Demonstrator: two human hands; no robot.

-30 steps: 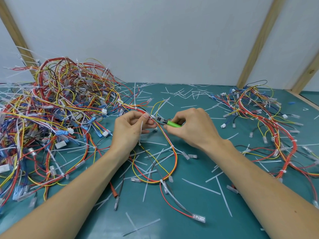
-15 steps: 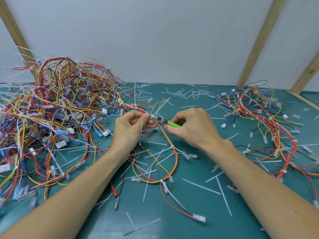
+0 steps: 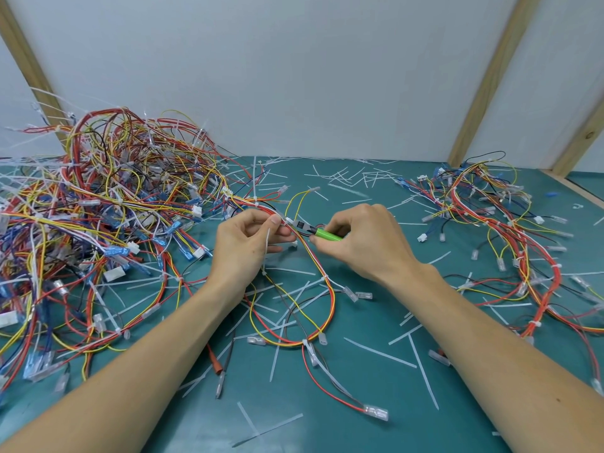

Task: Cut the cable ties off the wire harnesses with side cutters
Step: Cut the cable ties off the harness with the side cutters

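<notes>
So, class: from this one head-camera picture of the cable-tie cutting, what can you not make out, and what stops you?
- Side cutters, head view: the right hand covers most of the green handles.
- Cutter tips: too small to tell whether they close on the cable tie.
- Left hand: its fingers hide where they pinch the wire harness.
- Left harness pile: cut off by the frame edge.
</notes>
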